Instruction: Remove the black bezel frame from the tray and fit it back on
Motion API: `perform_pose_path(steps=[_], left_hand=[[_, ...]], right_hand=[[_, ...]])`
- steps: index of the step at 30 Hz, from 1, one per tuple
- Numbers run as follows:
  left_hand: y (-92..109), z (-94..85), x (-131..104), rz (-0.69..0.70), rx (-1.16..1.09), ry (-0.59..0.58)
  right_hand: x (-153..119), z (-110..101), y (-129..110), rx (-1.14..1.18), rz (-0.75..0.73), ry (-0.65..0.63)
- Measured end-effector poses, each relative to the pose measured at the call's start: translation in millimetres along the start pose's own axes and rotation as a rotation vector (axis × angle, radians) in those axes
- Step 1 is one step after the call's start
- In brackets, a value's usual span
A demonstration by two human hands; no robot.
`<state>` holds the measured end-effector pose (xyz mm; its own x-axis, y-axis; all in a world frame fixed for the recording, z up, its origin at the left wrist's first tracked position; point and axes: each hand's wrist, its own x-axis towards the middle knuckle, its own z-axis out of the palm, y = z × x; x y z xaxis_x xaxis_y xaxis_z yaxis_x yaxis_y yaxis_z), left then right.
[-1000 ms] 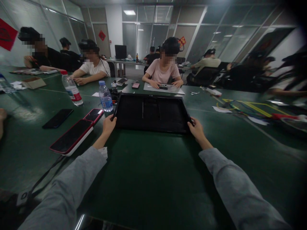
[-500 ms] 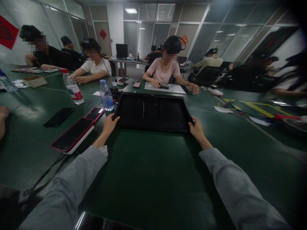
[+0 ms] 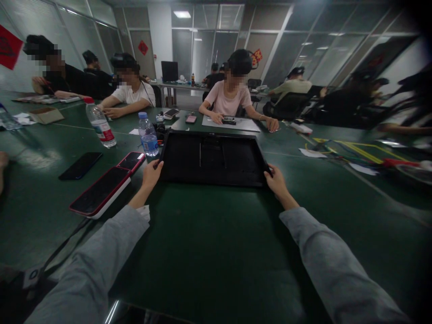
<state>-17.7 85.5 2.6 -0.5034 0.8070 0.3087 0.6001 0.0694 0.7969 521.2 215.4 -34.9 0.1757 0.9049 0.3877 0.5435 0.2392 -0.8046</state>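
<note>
A wide black tray-like panel (image 3: 184,168) with a raised rim lies in front of me on the green table (image 3: 216,234). Two thin shiny upright lines show within its dark inner face; what they are I cannot make out. At its near left corner my left hand (image 3: 151,174) is closed on the rim, thumb on top. My right hand (image 3: 276,181) grips the near right corner in the same way. The undersides of both hands' fingers are hidden. Close beyond my left hand stands a water bottle with a blue cap (image 3: 147,137).
Left of my hand lie a red-edged phone-like device (image 3: 101,191) with a strap and a black phone (image 3: 81,165). A red-capped bottle (image 3: 101,128) stands behind them. Across the table a person in pink (image 3: 229,96) works at a light board. Yellow strips (image 3: 351,148) and cables lie right.
My left hand has shifted slightly left along with the panel's left edge, and its thumb sits closer to the rim. The whole view has drifted a little. Both hands keep their hold.
</note>
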Motion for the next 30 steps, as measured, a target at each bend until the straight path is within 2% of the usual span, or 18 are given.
perform_pose_path(steps=[12, 22, 25, 30], left_hand=[[-6.3, 3.5, 3.5, -0.016, -0.068, 0.003], [-14.2, 6.5, 5.0, 0.002, -0.070, 0.016], [-17.1, 6.5, 6.5, 0.002, -0.097, 0.022], [-23.1, 5.8, 10.1, -0.070, -0.151, 0.001]], right_hand=[[2.9, -0.2, 4.1, -0.054, -0.061, -0.005], [-3.0, -3.4, -7.7, -0.012, -0.022, -0.009], [-6.3, -7.1, -9.0, 0.035, 0.033, -0.033], [-8.2, -22.5, -7.6, 0.113, 0.200, -0.153]])
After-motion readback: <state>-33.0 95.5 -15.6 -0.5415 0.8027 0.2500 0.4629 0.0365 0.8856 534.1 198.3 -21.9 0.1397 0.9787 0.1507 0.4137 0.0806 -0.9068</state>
